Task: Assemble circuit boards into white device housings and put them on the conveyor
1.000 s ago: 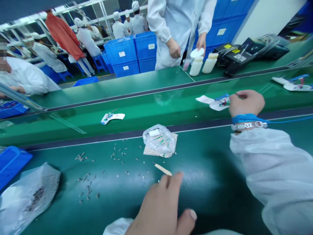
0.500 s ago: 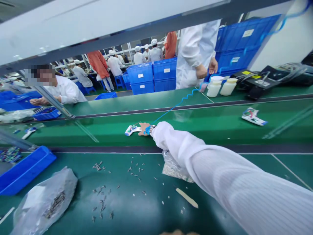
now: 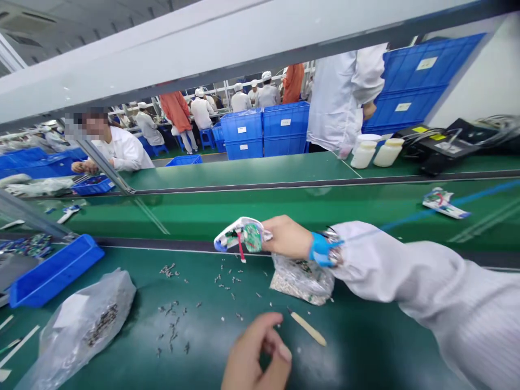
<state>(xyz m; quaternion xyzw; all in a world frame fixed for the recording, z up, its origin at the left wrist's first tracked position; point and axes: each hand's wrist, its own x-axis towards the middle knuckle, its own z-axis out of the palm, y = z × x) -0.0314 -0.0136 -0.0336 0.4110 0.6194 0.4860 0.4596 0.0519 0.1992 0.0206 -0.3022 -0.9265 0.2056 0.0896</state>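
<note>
From the head view, our right grip (image 3: pixel 286 237) clenches one end of a white plastic shell with a green circuit board and red wire (image 3: pixel 242 237), holding it in the air above the far edge of the dark green desk (image 3: pixel 365 346). A blue wrist strap (image 3: pixel 320 249) circles that wrist. Just below lies a clear plastic bag of small parts (image 3: pixel 303 277), with a flat pale wooden stick (image 3: pixel 309 329) near it. Our left grip (image 3: pixel 255 355) hovers low over the desk, thumb pinched against fingertips; we cannot tell whether anything sits between them. Small grey metal pieces (image 3: pixel 174 320) lie scattered to the left, beside a larger crumpled clear bag (image 3: pixel 81 325) and a blue plastic tray (image 3: pixel 52 268).
</note>
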